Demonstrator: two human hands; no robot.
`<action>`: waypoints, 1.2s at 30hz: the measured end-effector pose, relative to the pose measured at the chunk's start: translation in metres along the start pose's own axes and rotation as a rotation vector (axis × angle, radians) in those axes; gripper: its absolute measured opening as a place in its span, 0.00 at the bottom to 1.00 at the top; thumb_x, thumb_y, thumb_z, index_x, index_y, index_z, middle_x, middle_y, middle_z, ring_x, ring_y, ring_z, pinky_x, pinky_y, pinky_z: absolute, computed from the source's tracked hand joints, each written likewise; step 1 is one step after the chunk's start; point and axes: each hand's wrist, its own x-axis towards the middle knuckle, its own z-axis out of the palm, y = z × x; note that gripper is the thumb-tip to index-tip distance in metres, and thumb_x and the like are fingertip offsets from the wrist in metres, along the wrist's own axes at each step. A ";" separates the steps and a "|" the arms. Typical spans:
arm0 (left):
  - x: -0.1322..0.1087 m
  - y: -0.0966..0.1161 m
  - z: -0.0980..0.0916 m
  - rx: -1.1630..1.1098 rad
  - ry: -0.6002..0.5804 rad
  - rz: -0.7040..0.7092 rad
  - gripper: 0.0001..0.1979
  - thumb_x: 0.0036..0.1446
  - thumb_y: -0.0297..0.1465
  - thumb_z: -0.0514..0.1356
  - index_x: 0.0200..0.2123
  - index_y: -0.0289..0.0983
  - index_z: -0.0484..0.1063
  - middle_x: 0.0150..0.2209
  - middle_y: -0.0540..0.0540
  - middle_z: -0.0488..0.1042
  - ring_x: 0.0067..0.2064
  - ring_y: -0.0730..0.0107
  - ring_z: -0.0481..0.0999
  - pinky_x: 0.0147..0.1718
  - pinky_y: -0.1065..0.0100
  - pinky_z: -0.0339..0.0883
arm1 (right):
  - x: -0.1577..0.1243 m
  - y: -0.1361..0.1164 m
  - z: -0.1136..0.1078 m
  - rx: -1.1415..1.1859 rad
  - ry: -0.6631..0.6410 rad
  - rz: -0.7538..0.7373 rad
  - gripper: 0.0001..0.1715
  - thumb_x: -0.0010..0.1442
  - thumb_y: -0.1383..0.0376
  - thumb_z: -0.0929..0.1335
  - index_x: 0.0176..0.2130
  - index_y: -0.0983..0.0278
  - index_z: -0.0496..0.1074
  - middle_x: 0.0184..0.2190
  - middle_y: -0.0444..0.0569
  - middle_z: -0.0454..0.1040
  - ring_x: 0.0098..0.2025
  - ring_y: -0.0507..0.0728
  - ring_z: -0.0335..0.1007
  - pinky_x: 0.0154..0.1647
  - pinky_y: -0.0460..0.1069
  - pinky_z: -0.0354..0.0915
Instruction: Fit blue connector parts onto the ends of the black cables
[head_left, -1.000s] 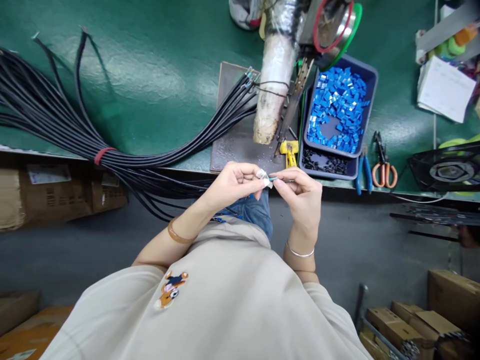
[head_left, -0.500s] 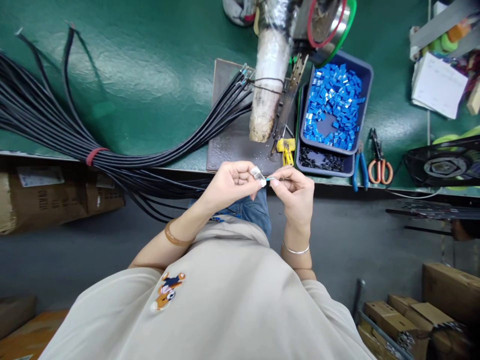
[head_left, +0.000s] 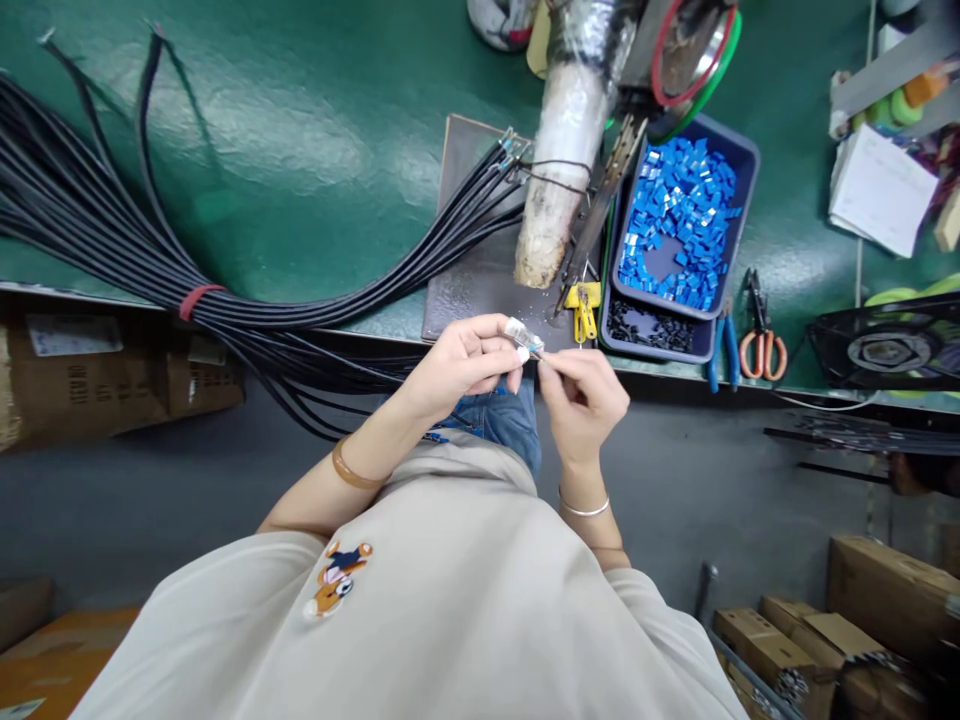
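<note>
Though between both hands [head_left: 469, 368] [head_left: 583, 395] — thin piece [head_left: 533, 347], indistinct.

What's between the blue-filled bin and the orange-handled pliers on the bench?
In the head view, the blue-handled pliers lie there, between the bin on one side and the orange-handled pliers on the other.

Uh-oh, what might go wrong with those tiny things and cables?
The small piece pinched between the left hand and right hand might slip and fall. The blue-handled pliers lie at the green table's edge, so a bump might knock them down. Some black cables droop below that edge and might snag.
</note>
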 end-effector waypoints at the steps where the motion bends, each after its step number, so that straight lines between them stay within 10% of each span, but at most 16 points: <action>1: 0.000 0.000 0.001 0.014 0.010 0.011 0.10 0.53 0.33 0.67 0.34 0.34 0.69 0.20 0.52 0.73 0.14 0.88 0.51 0.13 0.78 0.40 | 0.003 -0.001 -0.003 0.048 0.020 0.084 0.06 0.60 0.65 0.71 0.38 0.55 0.80 0.32 0.45 0.77 0.30 0.50 0.69 0.26 0.48 0.62; 7: -0.001 -0.003 0.011 0.180 0.080 0.119 0.09 0.52 0.29 0.65 0.27 0.35 0.66 0.19 0.53 0.70 0.21 0.82 0.67 0.20 0.79 0.58 | 0.017 -0.007 -0.014 0.187 -0.149 0.330 0.05 0.57 0.60 0.73 0.35 0.57 0.80 0.32 0.46 0.76 0.32 0.52 0.70 0.26 0.48 0.62; 21: -0.003 -0.011 0.014 0.353 0.116 0.217 0.08 0.54 0.30 0.63 0.28 0.34 0.66 0.23 0.54 0.60 0.23 0.82 0.58 0.23 0.78 0.56 | 0.017 0.002 -0.009 0.292 -0.187 0.392 0.05 0.54 0.60 0.73 0.32 0.59 0.79 0.30 0.45 0.74 0.30 0.50 0.67 0.23 0.46 0.57; 32: -0.004 -0.022 0.016 0.914 0.204 0.646 0.04 0.57 0.24 0.57 0.31 0.35 0.71 0.25 0.52 0.67 0.27 0.77 0.64 0.29 0.73 0.58 | 0.018 -0.012 -0.018 -0.081 -0.187 0.104 0.06 0.61 0.66 0.69 0.32 0.60 0.76 0.28 0.43 0.73 0.25 0.48 0.58 0.29 0.48 0.58; 36: -0.008 -0.016 0.018 0.572 0.158 0.364 0.06 0.58 0.28 0.58 0.29 0.36 0.66 0.19 0.56 0.61 0.20 0.80 0.56 0.22 0.74 0.52 | 0.016 -0.009 -0.016 0.141 -0.216 0.278 0.07 0.59 0.63 0.71 0.29 0.61 0.74 0.27 0.41 0.70 0.21 0.46 0.48 0.22 0.47 0.49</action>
